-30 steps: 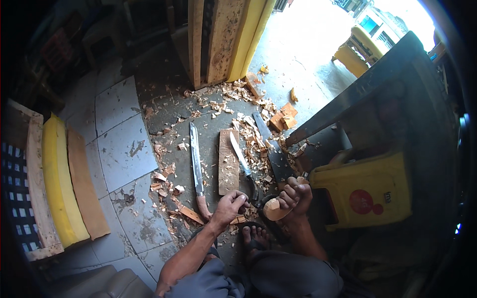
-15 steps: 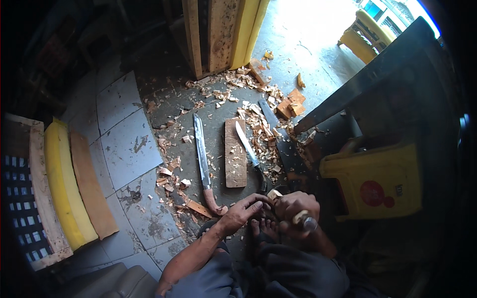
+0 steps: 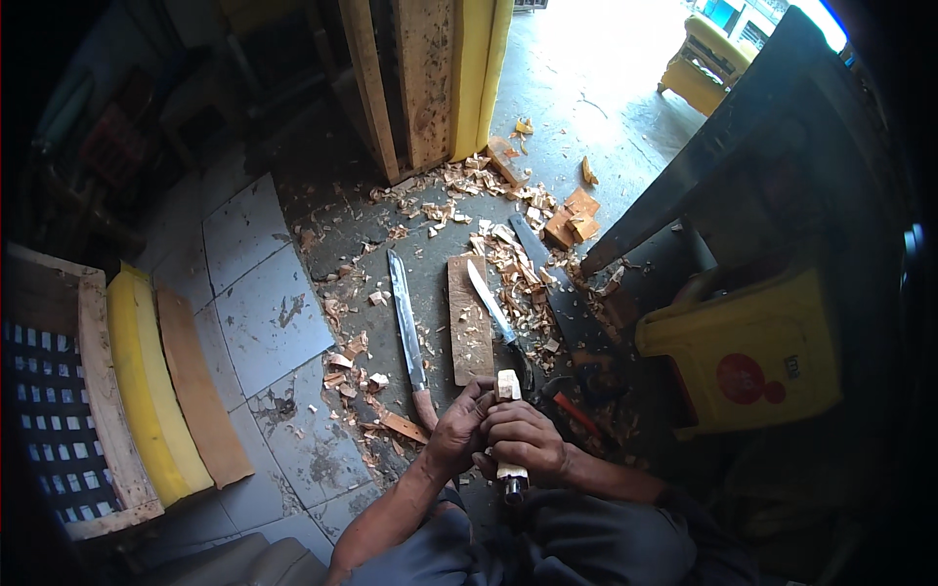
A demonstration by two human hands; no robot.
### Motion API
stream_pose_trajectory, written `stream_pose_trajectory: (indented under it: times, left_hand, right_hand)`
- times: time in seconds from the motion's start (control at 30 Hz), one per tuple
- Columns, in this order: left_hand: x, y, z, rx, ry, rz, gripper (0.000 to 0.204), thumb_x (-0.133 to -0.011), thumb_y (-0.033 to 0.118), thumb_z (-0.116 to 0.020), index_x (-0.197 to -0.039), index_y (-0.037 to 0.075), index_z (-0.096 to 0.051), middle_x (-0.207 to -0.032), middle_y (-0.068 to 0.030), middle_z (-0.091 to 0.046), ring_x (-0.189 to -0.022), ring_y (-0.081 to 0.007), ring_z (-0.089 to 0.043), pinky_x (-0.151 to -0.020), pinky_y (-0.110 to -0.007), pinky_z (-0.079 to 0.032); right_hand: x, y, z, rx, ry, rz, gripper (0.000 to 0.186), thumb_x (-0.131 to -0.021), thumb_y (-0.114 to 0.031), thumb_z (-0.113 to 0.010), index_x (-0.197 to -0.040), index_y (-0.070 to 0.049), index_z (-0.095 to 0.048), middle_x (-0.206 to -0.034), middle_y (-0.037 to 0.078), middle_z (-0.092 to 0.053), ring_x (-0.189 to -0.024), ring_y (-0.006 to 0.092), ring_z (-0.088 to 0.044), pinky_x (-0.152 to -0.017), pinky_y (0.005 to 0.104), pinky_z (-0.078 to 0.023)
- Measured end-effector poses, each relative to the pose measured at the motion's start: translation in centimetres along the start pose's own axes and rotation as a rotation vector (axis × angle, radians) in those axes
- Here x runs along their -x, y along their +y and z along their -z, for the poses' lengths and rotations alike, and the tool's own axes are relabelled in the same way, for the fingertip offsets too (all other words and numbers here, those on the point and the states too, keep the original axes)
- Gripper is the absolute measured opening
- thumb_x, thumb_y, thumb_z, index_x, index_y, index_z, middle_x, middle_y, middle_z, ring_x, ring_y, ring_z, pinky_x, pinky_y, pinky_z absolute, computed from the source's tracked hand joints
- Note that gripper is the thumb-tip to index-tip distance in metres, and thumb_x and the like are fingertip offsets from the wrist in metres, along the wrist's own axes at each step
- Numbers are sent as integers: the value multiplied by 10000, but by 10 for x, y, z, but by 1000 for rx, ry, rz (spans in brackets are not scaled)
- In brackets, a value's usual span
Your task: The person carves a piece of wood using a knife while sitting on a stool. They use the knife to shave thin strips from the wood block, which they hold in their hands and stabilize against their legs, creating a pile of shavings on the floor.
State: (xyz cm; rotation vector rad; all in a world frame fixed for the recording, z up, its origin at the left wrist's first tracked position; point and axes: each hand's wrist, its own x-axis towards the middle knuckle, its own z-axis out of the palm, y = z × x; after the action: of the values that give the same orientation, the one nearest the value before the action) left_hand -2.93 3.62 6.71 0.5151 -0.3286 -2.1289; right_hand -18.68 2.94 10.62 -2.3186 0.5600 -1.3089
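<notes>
My right hand (image 3: pixel 528 439) is wrapped round a pale, rough-carved wooden handle (image 3: pixel 509 384) with a dark metal collar at its near end. Against its left side my left hand (image 3: pixel 457 427) is closed, fingertips pressed to the wood; part of the grip is hidden between the hands. Just beyond them a wooden block (image 3: pixel 467 337) lies flat on the floor, and a curved knife (image 3: pixel 490 301) with a dark handle rests partly over its right edge. Left of the block lies a long machete (image 3: pixel 405 317), its brown wooden handle reaching close to my left hand.
Wood shavings (image 3: pixel 518 259) and offcuts (image 3: pixel 575 220) litter the floor. A saw-like blade (image 3: pixel 529 239) and a red-handled tool (image 3: pixel 578 415) lie to the right. A yellow plastic stool (image 3: pixel 747 352) stands at right, a padded wooden frame (image 3: pixel 147 381) at left, another frame (image 3: pixel 430 88) ahead.
Both hands have come together in front of me. The wooden handle has swung from slanting at the right to nearly upright in the picture. The view has shifted slightly.
</notes>
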Motion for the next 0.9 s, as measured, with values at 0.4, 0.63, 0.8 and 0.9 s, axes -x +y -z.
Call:
stream_pose_trajectory:
  times: [0.4, 0.63, 0.8, 0.9]
  left_hand:
    - [-4, 7, 23, 134, 55, -71, 369, -1019, 215, -591, -1354, 107, -480, -1197, -46, -590, -1111, -187, -601, -965, -374, -515]
    - [-2, 0, 35, 223, 51, -70, 322, -1011, 157, -587, -1310, 71, -502, -1193, -69, -597, -1095, -210, -616, -968, -371, -515]
    - [-2, 1, 33, 236, 56, -62, 328, -1013, 159, -586, -1316, 72, -494, -1204, -78, -599, -1099, -211, -616, -980, -371, -510]
    - [-1, 1, 27, 118, 105, -110, 384, -1002, 230, -608, -1346, 109, -489, -1227, -50, -594, -1128, -200, -602, -919, -377, -533]
  right_hand:
    - [17, -4, -4, 302, 113, -397, 531, -738, -225, -880, -1079, -34, -520, -1009, 161, -575, -824, 316, -636, -635, 395, -532]
    - [19, -4, -6, 259, 73, -427, 534, -762, -234, -867, -1089, -20, -503, -1011, 175, -590, -806, 329, -662, -612, 404, -546]
    - [18, -4, -6, 233, 58, -442, 543, -774, -252, -867, -1094, -17, -497, -1000, 180, -582, -802, 314, -663, -612, 399, -548]
    - [18, -5, -7, 162, 113, -499, 522, -814, -240, -850, -1117, -25, -482, -1005, 153, -594, -818, 260, -671, -619, 375, -555]
